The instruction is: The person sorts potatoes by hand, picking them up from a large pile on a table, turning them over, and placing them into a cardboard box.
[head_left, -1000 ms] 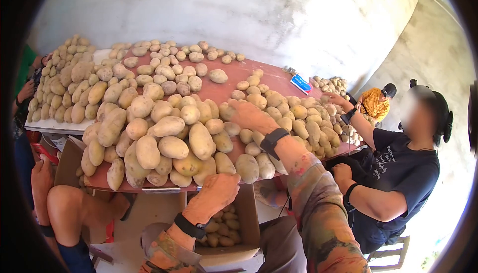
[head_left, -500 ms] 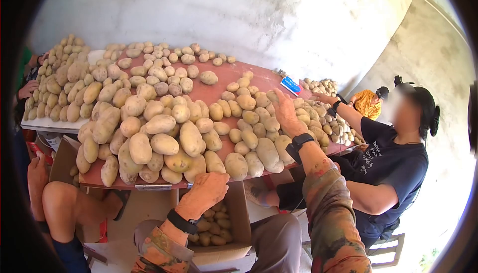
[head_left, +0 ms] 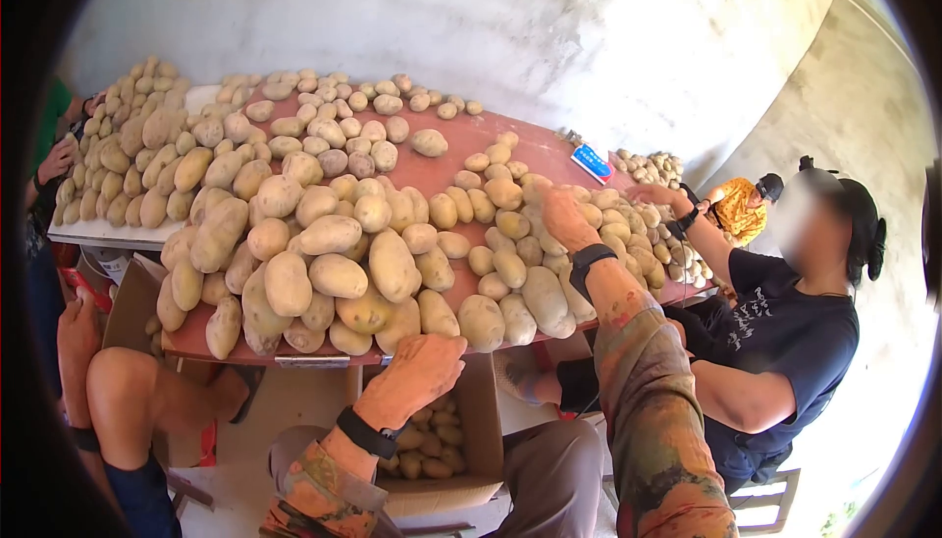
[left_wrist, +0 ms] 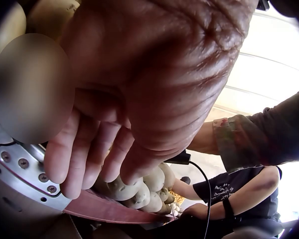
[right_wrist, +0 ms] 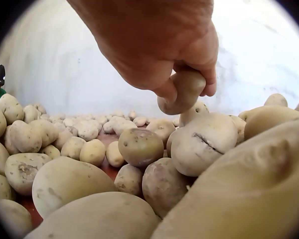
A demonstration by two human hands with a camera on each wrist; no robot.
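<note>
Wall (head_left: 442,27): pale, stained, runs behind everything.
Counter (head_left: 432,180): red top, slants across the view in front of the wall; a white surface (head_left: 118,234) adjoins at its left end.
Potatoes (head_left: 337,276): piled on both surfaces. Large ones at the near edge, smaller ones toward the wall. A bare red strip runs between the left heap and the right one.
Person in black (head_left: 785,342): at the right side of the counter, one arm stretched over the potatoes there. Person in yellow (head_left: 741,212) sits farther back. At left, a bare knee (head_left: 123,410) and, beyond it, a green sleeve (head_left: 54,126).
Box (head_left: 481,410): cardboard, open, below the counter's near edge, between the camera wearer's legs; potatoes inside.
Left hand (head_left: 412,376): at the near edge, above the box. Fingers loosely bent and pointing down, no grip seen. A blurred oval is close to them in the left wrist view; cannot tell what it is or whether they touch it.
Right hand (head_left: 569,219): reaches over the right heap, back of the hand up. Fingers narrow, pinching one potato.
Sign (head_left: 592,163): blue and white, at the far edge.
Held potato (right_wrist: 183,92): small, between thumb and fingers, raised over the heap; cannot tell if it touches those behind.
</note>
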